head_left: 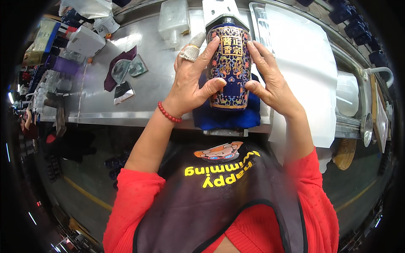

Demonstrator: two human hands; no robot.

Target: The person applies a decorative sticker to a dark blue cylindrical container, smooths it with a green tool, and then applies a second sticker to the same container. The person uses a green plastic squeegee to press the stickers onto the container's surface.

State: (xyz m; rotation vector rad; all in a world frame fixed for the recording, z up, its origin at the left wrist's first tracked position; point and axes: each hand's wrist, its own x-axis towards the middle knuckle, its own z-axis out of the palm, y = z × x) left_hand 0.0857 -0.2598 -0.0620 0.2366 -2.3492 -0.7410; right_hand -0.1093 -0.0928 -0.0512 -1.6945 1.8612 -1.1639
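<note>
A dark blue bottle (231,69) with gold, orange and pink floral patterning lies with its neck away from me, over a blue cloth (249,111) at the bench edge. My left hand (192,74) presses on its left side, thumb on the lower part and fingers along the upper part. White wrapping and a grey, pointed cover sit on one of that hand's fingers. From the other side my right hand (270,78) touches the bottle with thumb and fingertips. Between them the two hands hold the bottle. Its neck meets a metal holder (219,8).
A clear square bottle (174,21) stands at the back of the metal bench (147,99). Left of my hands lie a dark purple cloth (122,63) and clear film pieces (137,66). White paper sheets (303,71) cover the right side. A white box (85,41) sits far left.
</note>
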